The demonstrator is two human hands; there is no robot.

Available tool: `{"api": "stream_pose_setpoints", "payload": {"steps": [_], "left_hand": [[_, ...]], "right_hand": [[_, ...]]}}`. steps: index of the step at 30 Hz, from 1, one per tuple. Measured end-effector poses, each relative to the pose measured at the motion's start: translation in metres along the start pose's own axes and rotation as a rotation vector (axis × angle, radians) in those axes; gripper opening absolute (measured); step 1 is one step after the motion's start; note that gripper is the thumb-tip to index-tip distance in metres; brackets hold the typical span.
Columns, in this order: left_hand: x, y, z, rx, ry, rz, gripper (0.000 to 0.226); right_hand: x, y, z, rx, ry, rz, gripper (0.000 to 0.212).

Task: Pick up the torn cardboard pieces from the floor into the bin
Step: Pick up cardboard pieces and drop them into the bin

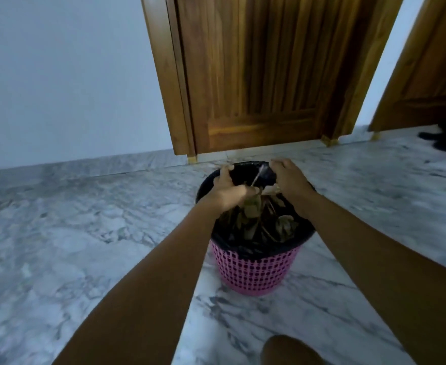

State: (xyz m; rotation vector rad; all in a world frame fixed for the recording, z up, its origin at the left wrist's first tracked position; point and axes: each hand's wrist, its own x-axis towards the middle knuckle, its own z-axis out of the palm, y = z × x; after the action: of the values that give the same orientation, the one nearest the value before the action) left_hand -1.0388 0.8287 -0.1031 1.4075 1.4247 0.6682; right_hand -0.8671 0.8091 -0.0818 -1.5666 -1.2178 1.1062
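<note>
Left hand (pixel 228 188) and right hand (pixel 287 177) each gripped the liner (pixel 258 172) at the bin (pixel 256 272) rim, frame centre, scraps (pixel 253 206) inside; pickup looked done, next move a floor check.

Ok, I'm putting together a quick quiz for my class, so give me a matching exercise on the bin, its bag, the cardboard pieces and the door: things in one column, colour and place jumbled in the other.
Things:
1. bin
2. bag
3. cardboard pieces
4. door

Colour and place:
a. black, lining the bin
b. brown, inside the bag
c. pink, standing on the floor
d. wooden, behind the bin

Pairs: 1-c, 2-a, 3-b, 4-d
</note>
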Motion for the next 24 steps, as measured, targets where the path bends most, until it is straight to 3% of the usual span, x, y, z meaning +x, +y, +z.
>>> {"api": "stream_pose_setpoints", "payload": {"steps": [5, 8, 14, 24], "left_hand": [[-0.002, 0.003, 0.0, -0.088, 0.046, 0.036, 0.057], [-0.018, 0.005, -0.019, -0.073, 0.196, 0.148, 0.037], [-0.11, -0.029, -0.126, -0.013, 0.53, 0.113, 0.036], [-0.415, -0.272, -0.317, 0.092, 0.872, -0.351, 0.042]], "right_hand": [[0.008, -0.001, 0.001, -0.018, 0.045, -0.01, 0.023], [0.006, -0.011, 0.023, -0.043, -0.011, -0.077, 0.025], [-0.033, -0.04, 0.156, -0.009, -0.145, -0.199, 0.026], [-0.271, -0.04, 0.469, -0.399, -0.885, -0.493, 0.013]]}}
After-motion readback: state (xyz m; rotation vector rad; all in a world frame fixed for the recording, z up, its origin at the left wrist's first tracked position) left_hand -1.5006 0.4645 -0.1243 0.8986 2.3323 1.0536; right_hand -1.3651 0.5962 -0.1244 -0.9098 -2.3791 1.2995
